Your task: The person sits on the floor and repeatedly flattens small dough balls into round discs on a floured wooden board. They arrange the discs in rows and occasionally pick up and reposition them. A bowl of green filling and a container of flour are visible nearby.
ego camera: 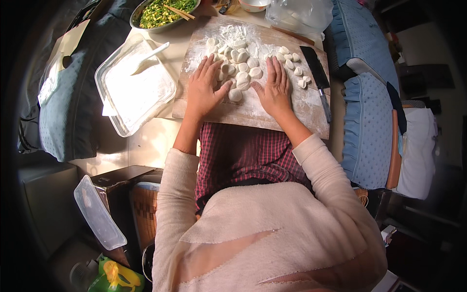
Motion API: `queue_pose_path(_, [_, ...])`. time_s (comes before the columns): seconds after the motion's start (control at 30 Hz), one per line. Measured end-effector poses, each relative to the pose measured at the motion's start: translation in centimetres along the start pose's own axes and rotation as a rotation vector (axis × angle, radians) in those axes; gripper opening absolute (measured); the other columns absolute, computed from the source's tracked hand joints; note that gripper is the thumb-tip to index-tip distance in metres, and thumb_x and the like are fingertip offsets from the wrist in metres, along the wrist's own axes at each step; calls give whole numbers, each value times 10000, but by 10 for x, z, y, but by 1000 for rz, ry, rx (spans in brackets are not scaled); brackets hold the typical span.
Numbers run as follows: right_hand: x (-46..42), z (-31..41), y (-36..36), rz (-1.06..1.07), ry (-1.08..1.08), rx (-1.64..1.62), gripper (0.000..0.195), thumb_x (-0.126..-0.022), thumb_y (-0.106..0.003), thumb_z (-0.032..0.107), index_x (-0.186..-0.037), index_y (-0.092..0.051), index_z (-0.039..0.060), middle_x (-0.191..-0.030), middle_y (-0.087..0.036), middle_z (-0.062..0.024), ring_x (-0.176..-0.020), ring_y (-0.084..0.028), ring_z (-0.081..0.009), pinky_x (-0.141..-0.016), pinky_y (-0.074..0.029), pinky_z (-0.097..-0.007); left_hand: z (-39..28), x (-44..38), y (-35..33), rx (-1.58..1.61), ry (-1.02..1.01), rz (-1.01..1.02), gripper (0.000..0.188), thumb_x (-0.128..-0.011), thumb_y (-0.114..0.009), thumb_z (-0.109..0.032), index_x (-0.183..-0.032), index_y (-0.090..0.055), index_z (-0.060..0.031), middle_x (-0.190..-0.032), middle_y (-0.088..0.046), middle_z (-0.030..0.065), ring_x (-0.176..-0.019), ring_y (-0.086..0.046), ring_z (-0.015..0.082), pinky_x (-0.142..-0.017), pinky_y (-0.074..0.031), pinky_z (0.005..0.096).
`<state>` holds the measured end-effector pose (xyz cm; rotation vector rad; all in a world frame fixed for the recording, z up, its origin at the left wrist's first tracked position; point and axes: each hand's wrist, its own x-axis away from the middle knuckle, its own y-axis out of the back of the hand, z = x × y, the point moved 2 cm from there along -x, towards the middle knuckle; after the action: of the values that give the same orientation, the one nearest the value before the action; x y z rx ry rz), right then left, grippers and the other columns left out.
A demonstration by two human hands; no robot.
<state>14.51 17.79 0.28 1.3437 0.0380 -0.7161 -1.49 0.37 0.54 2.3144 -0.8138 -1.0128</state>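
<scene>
Several small floured dough pieces (243,67) lie clustered on a wooden board (222,113) dusted with white flour (233,32). Some look like flattened rounds, others like short thick lumps. At the cluster's left side rests my left hand (206,82), palm down with thumb spread; its fingers cover part of the nearest pieces. My right hand (275,85) is flat on the board to the right of the cluster, fingers pointing away from me and thumb apart. Smaller loose dough pieces (298,70) lie beyond its right side. Neither hand is closed around anything.
A black-bladed kitchen knife (313,67) lies along the board's right side. Left of the board sits a clear container (171,89) of flour with a white spoon (151,54). Behind are a metal bowl (133,22) of chopped green-and-yellow filling, chopsticks (179,12) and a plastic bag (301,14).
</scene>
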Motion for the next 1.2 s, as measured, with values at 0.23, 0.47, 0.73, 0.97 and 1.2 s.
queue_pose_path(0.23, [-73, 27, -53, -343, -127, -412, 719, -982, -646, 356, -1525, -316, 19, -1561, -337, -279, -1464, -290, -480, -1198, -207, -583, -17, -2, -5, -229, -112, 228, 1120, -705, -707, -792, -1587, -392, -178, -1690, -274, 140, -1580, -198, 340, -1248, -117, 612])
queue_pose_path(0.47, [-76, -17, -16, -80, -30, -110, 313, -869, -707, 79, -1183, -701, 72, -1238, -663, -101, -1230, -563, -334, -1079, -412, -479, 5, -23, -22, -262, -112, 132, 1110, -675, -750, -761, -1542, -442, -139, -1657, -348, 139, -1564, -259, 310, -1238, -160, 610])
queue_pose_path(0.73, [-3, -38, 38, 132, -37, -223, 371, -898, -700, 70, -1269, -695, 69, -1216, -715, -178, -1117, -678, -362, -965, -538, -423, 19, -40, -27, -180, -240, 141, 942, -843, -687, -690, -1569, -419, -155, -1669, -327, 146, -1563, -261, 309, -1261, -111, 550])
queue_pose_path(0.97, [6, -29, 70, 417, -237, -516, 514, -1031, -587, 234, -1511, -491, 78, -1403, -615, -239, -1317, -594, -350, -1094, -466, -396, 23, -9, -1, -94, 23, -58, 687, -993, -600, -518, -1526, -469, -104, -1626, -379, 211, -1522, -335, 345, -1241, -174, 530])
queue_pose_path(1.2, [-25, -18, -4, 109, 77, -107, 821, -1040, -435, 600, -1630, -239, 65, -1641, -288, -286, -1552, -233, -404, -1270, -167, -493, 17, 0, -13, -160, 59, -110, 589, -1022, -581, -430, -1466, -514, -48, -1541, -482, 240, -1433, -445, 404, -1203, -291, 515])
